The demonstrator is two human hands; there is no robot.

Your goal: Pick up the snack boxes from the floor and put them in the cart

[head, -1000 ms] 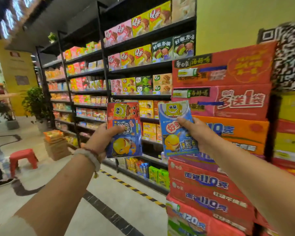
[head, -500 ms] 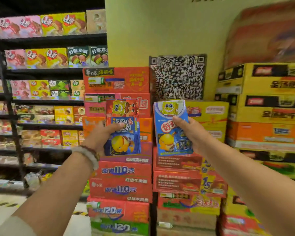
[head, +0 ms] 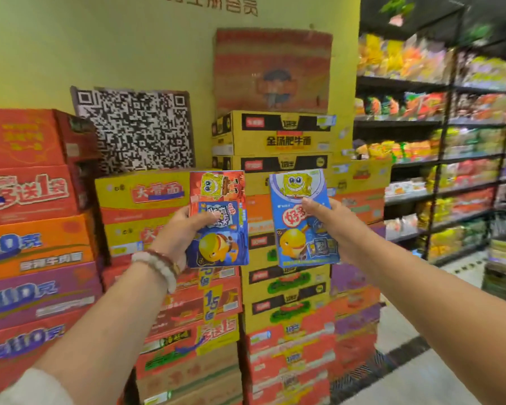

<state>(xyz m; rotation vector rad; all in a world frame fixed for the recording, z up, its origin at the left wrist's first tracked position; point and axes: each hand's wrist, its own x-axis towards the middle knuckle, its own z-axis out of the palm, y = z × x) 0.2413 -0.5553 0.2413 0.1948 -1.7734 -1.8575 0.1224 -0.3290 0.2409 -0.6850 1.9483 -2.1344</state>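
Head camera, supermarket aisle: I hold two snack boxes up at chest height before a wall of stacked cartons (head: 164, 200). My left hand (head: 177, 235) grips the red-and-blue box (head: 221, 229) by its left edge, thumb curled across the front. My right hand (head: 330, 226) pinches the light blue box (head: 300, 217) from its right side, thumb pressed on the printed face. The two boxes stand upright, just beside each other and apart, both off the floor.

I judge the pickup done and the carry under way; no cart shows here, so the next move calls for turning to find it and lowering both boxes in without loosening either grip.

Both boxes are flat, rectangular, thin glossy cardboard with cartoon print, light and easily dented at the corners. The cartons behind are matte corrugated board. A beaded bracelet (head: 158, 266) circles my left wrist. Shelves (head: 438, 159) of crinkly bagged snacks run along the right.
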